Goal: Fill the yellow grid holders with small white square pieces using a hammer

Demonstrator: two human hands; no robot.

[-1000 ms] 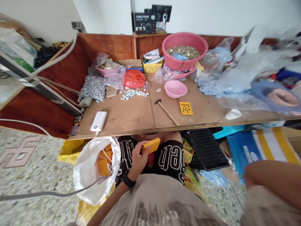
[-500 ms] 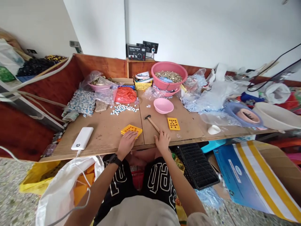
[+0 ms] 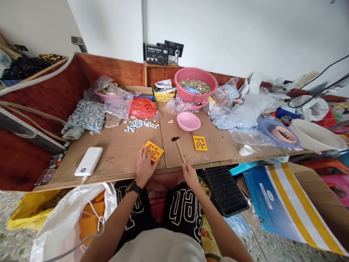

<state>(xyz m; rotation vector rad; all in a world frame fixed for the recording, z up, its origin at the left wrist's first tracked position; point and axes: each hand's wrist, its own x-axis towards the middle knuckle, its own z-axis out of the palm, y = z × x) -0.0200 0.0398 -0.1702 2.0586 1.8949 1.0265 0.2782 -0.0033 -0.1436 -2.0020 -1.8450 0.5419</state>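
Compared with the view half a second earlier, the right hand [image 3: 190, 175] is now gripping the hammer [image 3: 180, 151], no longer merely resting with spread fingers at its handle end. Its fingers are closing around the near end of the wooden handle, and the dark head is pointing away from the person; whether the head is touching the worktable [image 3: 122, 156] cannot be told. The left hand [image 3: 145, 165] is lying with its fingers spread over the near-left part of a yellow perforated plate [image 3: 155, 152], which is sitting askew near the front edge of the worktable, left of the hammer; the plate is now showing more of its holes than before. The two hands are staying apart from each other. A second yellow plate [image 3: 200, 143] is lying flat to the right of the hammer, untouched. Beyond the hammer a small pink bowl [image 3: 188, 121] is standing, while loose blue-and-white pieces [image 3: 139, 125] are lying scattered in front of a red plastic bag [image 3: 143, 107]. A white power bank [image 3: 89, 161] is resting at left.
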